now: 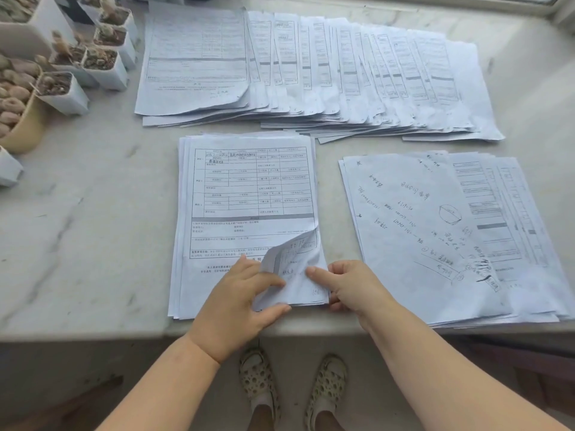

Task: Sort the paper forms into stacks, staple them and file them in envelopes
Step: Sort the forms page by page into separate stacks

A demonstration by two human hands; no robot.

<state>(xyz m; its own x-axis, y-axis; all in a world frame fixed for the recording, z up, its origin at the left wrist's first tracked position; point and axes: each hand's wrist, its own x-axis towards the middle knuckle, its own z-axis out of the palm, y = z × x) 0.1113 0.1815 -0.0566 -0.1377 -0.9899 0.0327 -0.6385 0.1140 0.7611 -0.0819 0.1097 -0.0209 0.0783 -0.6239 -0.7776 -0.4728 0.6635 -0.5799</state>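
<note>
- You are at the sorting step: no stapler or envelope shows anywhere in view, so stapling and filing look to be a long way off.
- The stack of forms [245,213] you are working on lies at the middle of the near edge of the surface [87,213], its bottom right corner curled up.
- Your left hand [239,303] rests on the lower part of that stack, thumb and fingers pinching the lifted corner of the top sheet [289,259].
- Your right hand [345,284] sits at the stack's bottom right corner, forefinger stretched onto the raised sheet and the other fingers curled at the paper edges; whether it truly grips them, you cannot tell from here.
- Next, judge that you hold one sheet only, peel it free and carry it to its pile; thin paper clings, so separate it gently.
- A fanned row of forms [342,73] spreads along the far edge, each sheet overlapping the next.
- A second pile [435,237] lies toward the near right corner, its top sheet handwritten, not printed.
- The sheets are thin, white, slightly crumpled and dog-eared; the surface is pale, smooth veined stone.
- Small white square plant pots [105,63] crowd the far left corner.
</note>
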